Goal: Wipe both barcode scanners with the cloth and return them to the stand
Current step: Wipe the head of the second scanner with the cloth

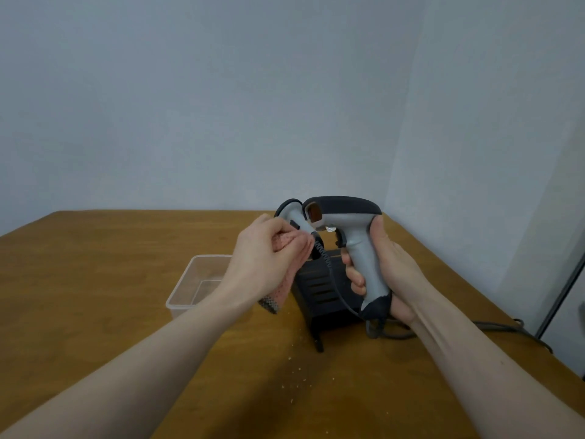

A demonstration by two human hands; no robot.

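Note:
My right hand (pixel 384 267) grips the handle of a grey and black barcode scanner (pixel 348 223), held upright above the table with its orange window facing left. My left hand (pixel 269 248) holds a bunched pink cloth (pixel 285 242) just left of that scanner; a patterned end of the cloth hangs below my wrist. Behind my left hand a second grey scanner (pixel 292 213) sits in the black stand (pixel 326 289), partly hidden. A coiled black cable (pixel 326 258) runs down from it across the stand.
A clear plastic container (pixel 196 280) stands on the wooden table (pixel 110 280) left of the stand. A dark cable (pixel 493 326) trails off to the right table edge. Small crumbs lie in front of the stand. A wall corner is close behind.

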